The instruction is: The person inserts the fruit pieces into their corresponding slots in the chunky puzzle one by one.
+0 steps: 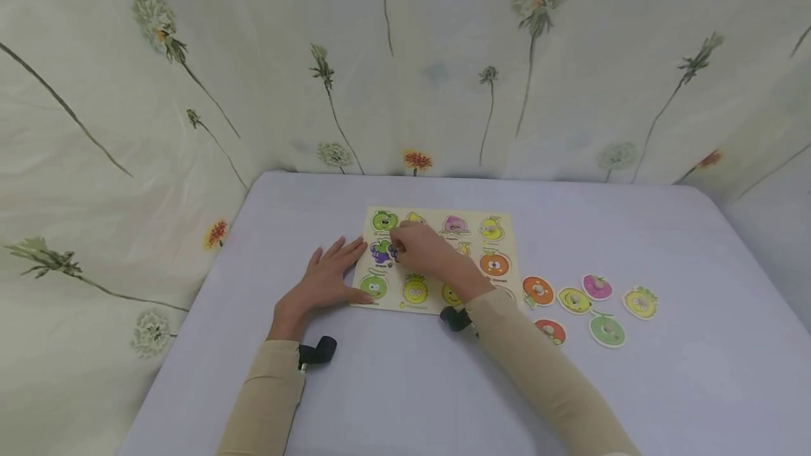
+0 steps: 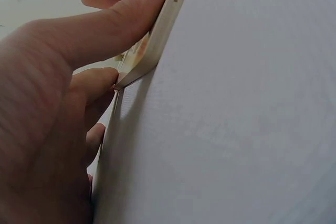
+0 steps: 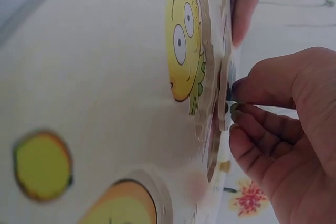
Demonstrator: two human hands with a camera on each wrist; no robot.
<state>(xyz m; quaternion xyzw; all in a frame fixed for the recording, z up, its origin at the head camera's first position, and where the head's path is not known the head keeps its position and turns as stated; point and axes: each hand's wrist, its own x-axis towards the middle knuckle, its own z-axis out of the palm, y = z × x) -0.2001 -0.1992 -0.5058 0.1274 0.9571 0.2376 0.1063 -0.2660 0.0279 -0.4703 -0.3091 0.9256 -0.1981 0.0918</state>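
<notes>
Pinching the small knob of the purple grape piece, your right hand sits over the puzzle board, fingers curled tight on that knob. The grape piece lies at the board's 9 o'clock edge, under a green fruit at 11 o'clock. Your left hand lies flat on the table at 9 o'clock of the board, fingers straight, thumb pressed against the board's near left corner. Six loose fruit pieces lie on the table at 3 o'clock of the board, well apart from both hands.
</notes>
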